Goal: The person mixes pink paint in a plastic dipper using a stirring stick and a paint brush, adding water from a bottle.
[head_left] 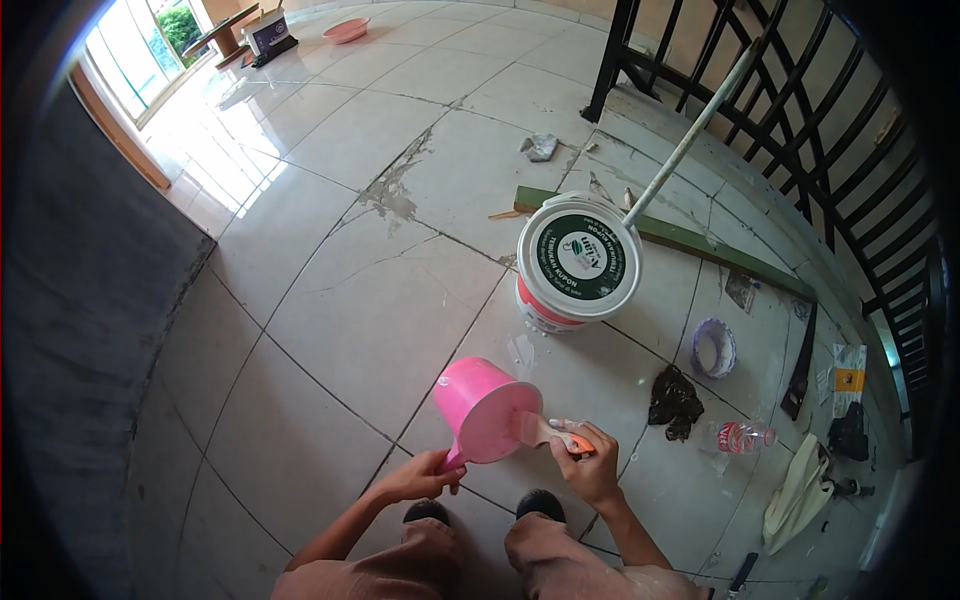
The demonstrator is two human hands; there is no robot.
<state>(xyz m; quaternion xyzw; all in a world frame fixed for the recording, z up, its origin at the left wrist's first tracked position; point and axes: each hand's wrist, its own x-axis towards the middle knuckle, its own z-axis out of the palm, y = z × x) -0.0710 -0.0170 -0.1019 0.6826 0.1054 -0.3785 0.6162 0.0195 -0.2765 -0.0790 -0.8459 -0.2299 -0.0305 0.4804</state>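
My left hand [423,475] is closed round the handle of a pink dipper [462,385], which is tilted so that its mouth faces me and to the right. In my right hand [590,465] is a paintbrush [554,434] with an orange-ended handle; its bristles reach into the dipper's mouth, against or near the inner wall. White smears mark the right-hand fingers. How much liquid the dipper holds, if any, I cannot make out. Beyond the dipper stands a paint bucket [530,300] with its white and dark green lid on.
A green wooden bar [700,243] and a long pole [690,135] lie by the bucket. To the right are a purple-rimmed bowl [714,349], a dark crumpled bag [675,402], a plastic bottle [740,437] and a handsaw [798,365]. A black railing [790,110] borders the tiled floor.
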